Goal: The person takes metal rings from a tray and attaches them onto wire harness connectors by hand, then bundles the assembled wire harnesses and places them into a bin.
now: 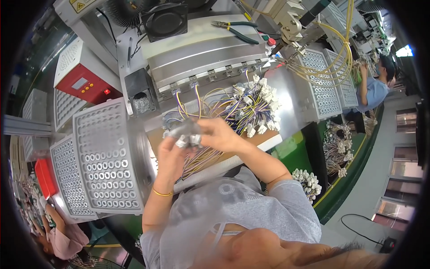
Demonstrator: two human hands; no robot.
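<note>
In front of my chest both hands are closed and close together. My left hand (pixel 170 156), with a yellow bangle at its wrist, has its fingers round small white connectors (pixel 181 142). From the right, my right hand (pixel 220 134) pinches at the same cluster. A grey smear just above the connectors is too blurred to name. Beneath the hands lies a bundle of yellow, purple and white wires (pixel 204 162). Many white plug ends (pixel 262 101) spread out at its right end. Behind, a metal fixture (pixel 210 77) has several wire ends seated in its clips.
Perforated trays (pixel 109 172) with round metal parts stand at left, beside a red control box (pixel 85 85). More trays (pixel 320 83) are at right. Green-handled cutters (pixel 237 30) lie atop the machine, near a black fan (pixel 165 22). A co-worker (pixel 378 85) sits at far right, another at lower left.
</note>
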